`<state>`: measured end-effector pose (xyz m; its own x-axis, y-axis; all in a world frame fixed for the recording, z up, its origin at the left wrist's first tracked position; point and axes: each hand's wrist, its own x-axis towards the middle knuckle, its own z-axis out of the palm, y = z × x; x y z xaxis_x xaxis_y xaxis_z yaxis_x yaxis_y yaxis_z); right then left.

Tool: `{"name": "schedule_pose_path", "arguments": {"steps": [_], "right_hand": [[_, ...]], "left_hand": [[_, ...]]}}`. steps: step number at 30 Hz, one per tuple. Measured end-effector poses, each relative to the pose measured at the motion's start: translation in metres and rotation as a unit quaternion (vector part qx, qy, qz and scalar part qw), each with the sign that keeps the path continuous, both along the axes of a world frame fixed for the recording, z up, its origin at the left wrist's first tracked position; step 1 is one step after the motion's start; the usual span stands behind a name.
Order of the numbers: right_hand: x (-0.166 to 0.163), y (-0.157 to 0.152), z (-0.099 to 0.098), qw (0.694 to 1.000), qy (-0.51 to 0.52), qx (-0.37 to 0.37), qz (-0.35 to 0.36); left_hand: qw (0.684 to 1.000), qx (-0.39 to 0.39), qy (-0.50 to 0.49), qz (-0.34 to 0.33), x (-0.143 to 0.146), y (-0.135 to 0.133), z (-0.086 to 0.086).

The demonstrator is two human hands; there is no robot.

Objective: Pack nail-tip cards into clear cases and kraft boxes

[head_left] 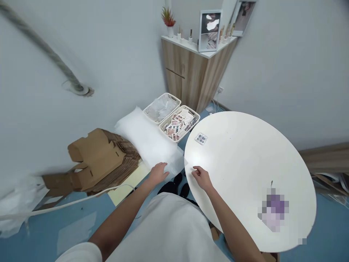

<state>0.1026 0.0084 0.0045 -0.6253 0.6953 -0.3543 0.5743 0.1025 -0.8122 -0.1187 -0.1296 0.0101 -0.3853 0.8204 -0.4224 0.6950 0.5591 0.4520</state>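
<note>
My left hand [159, 173] is over the near end of a pile of clear plastic bags or sheets [152, 140], its thumb and forefinger apart. Whether it touches the plastic I cannot tell. My right hand [202, 177] hovers at the left edge of the round white table [245, 153], fingers curled toward the thumb. Anything thin and see-through in that curl cannot be made out. Beyond it on the table lies a small clear case [201, 138] with dark pieces inside.
Two white baskets, one of clear bags [163, 108], one of printed cards [178, 125], stand beyond the plastic. Flattened cardboard boxes [98, 160] are stacked at left. A white cable [81, 198] crosses in front. A blurred purple item [275, 209] sits on the table. Behind is a wooden cabinet [191, 72].
</note>
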Motion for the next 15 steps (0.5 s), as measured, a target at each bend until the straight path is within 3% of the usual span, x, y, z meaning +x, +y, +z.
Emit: {"name": "schedule_pose_path", "arguments": {"steps": [8, 12, 15], "right_hand": [[-0.079, 0.007, -0.003, 0.963, -0.052, 0.144, 0.222], [-0.125, 0.018, -0.011, 0.946, -0.101, 0.185, 0.246], [-0.151, 0.023, -0.019, 0.941, -0.161, 0.198, 0.223]], "left_hand": [[0.991, -0.073, 0.086, 0.070, -0.014, -0.027, -0.003], [0.992, -0.074, 0.070, 0.075, -0.029, -0.028, -0.009], [0.993, -0.071, 0.047, 0.087, -0.044, -0.031, -0.015]]}}
